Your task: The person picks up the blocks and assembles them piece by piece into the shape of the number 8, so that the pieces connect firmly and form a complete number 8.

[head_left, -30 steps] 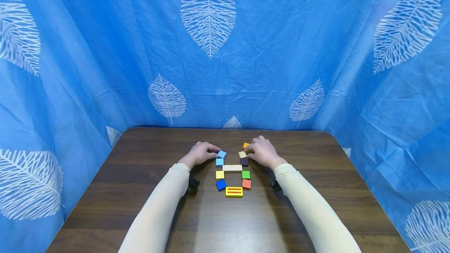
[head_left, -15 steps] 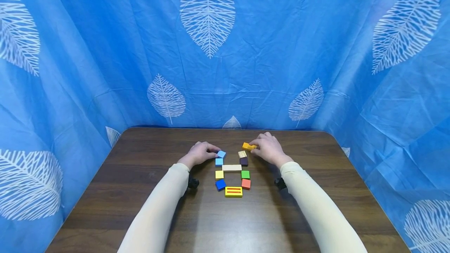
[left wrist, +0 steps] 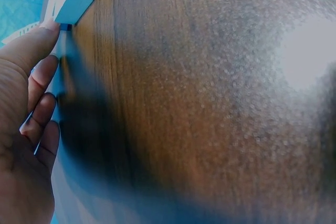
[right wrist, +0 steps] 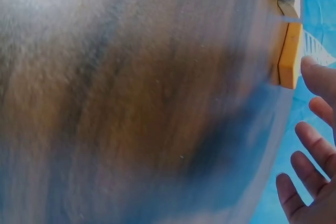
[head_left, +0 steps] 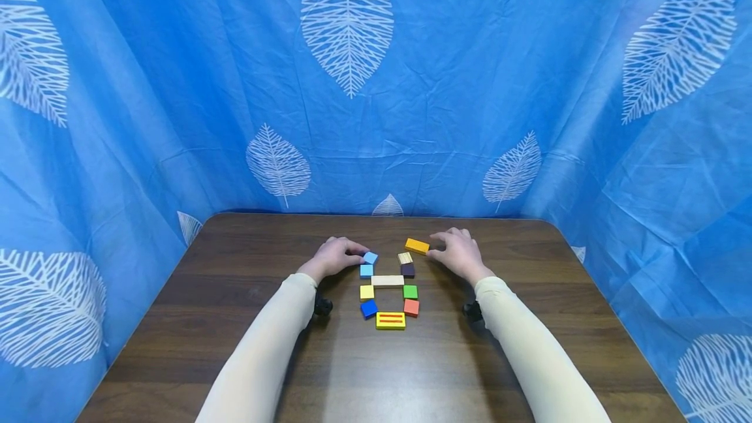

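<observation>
In the head view my left hand (head_left: 333, 257) pinches the tilted light blue block (head_left: 370, 258) between thumb and index finger; the left wrist view hides the index fingertip. A second light blue block (head_left: 367, 271) lies just nearer. My right hand (head_left: 461, 254) is spread, thumb and fingers apart, just right of an orange rectangular block (head_left: 417, 246) that lies slanted on the table. Nothing is between those fingers. Left of and nearer than the orange block are a striped pale block (head_left: 405, 258) and a dark block (head_left: 408, 270).
A long cream block (head_left: 387, 281) lies crosswise in the middle. Nearer come yellow (head_left: 367, 292), green (head_left: 410, 292), blue (head_left: 369, 309) and red-orange (head_left: 412, 307) blocks, and a yellow block with red stripes (head_left: 390, 320). The brown table (head_left: 235, 318) meets a blue leaf-print curtain (head_left: 411, 116).
My right hand has let go of the orange block and drawn back to the right, leaving the block fully in view. The left hand stays in place on the light blue block.
</observation>
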Demonstrator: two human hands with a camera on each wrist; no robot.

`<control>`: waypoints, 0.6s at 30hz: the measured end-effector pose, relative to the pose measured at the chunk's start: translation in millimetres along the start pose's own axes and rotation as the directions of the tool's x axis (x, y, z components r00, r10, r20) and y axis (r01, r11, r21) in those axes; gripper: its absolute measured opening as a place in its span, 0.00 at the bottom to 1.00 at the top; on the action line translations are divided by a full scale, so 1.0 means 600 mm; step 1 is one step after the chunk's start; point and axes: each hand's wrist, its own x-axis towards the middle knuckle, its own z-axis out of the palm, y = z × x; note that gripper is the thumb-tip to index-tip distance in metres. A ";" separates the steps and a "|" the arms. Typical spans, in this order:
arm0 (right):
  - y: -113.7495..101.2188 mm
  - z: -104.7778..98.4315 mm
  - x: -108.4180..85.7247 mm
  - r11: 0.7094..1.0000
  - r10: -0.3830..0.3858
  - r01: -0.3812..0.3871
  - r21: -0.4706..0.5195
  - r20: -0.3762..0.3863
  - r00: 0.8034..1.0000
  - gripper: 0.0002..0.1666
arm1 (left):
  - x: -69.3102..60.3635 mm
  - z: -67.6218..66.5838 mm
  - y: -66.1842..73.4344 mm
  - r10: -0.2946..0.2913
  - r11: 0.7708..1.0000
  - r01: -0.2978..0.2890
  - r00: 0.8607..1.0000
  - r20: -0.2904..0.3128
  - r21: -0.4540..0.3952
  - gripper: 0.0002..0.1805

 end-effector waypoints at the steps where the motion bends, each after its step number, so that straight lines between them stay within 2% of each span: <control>1: 0.002 0.003 -0.001 1.000 0.014 -0.014 0.018 0.004 1.000 0.30 | 0.000 0.000 0.000 -0.001 1.000 0.001 1.000 -0.001 -0.003 0.16; 7: 0.006 0.012 -0.001 0.994 0.063 -0.063 0.084 0.008 0.998 0.28 | -0.001 0.001 -0.001 0.002 1.000 -0.002 1.000 -0.002 -0.009 0.17; 18: 0.007 0.019 -0.001 0.991 0.088 -0.089 0.095 0.021 0.996 0.26 | -0.001 0.002 -0.004 -0.001 1.000 0.000 1.000 -0.010 -0.013 0.16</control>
